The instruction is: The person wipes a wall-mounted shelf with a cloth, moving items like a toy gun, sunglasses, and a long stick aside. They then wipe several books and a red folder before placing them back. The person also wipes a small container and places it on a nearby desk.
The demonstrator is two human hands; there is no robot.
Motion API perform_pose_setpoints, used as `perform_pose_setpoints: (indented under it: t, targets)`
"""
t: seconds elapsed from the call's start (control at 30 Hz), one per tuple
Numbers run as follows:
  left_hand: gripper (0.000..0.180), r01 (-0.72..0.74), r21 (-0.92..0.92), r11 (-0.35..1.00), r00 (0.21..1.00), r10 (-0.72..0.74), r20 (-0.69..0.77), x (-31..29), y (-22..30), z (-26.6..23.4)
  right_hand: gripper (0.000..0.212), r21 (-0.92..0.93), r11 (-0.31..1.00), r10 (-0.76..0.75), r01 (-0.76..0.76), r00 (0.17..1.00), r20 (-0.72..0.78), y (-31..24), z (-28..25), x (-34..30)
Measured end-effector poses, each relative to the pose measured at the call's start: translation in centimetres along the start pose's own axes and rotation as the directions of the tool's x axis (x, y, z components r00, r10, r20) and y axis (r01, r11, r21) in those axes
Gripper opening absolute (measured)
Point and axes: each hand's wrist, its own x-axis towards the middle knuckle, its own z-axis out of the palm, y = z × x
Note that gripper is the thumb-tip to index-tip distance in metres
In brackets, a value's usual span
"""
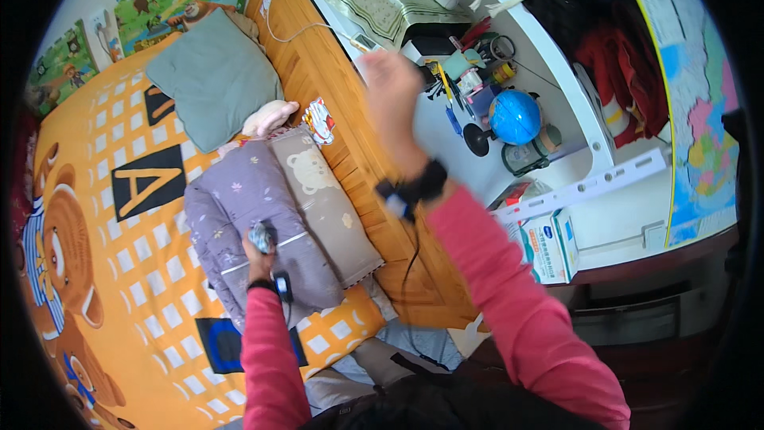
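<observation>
My left hand [259,261] is closed around a small crumpled blue-and-white thing [260,237], whose kind I cannot make out. It is over a folded purple quilt [247,183] with a leaf pattern, which lies on the bed. Beside the quilt is a beige pillow [338,215] with a pale bear on it. My right hand [391,87] is raised above the wooden bed board, near the desk edge. Motion smears its fingers, so what it holds, if anything, does not show. Black bands circle both my wrists.
An orange bedspread [139,271] covers the bed, with a grey-green cushion [219,80] and a pink plush toy [269,118]. A red-and-white packet [318,121] lies on the wooden board [358,163]. The white desk holds a blue globe [515,117], pens [447,87] and a box [547,247].
</observation>
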Motion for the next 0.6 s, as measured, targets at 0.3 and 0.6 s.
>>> perform_pose_setpoints:
  t: [0.3,0.6]
  targets:
    - [0.039,-0.042,-0.194,0.980,0.999,0.042,-0.003,-33.2,-2.7,-20.9,0.020,-0.400,0.916,0.120,-0.021,0.967,0.224,3.4,-6.3,-7.7]
    - [0.032,-0.110,-0.634,0.766,0.973,-0.046,-0.224,-53.4,-12.6,-37.1,0.034,-0.982,0.123,0.624,-0.140,0.781,-0.033,23.5,-18.8,-0.9]
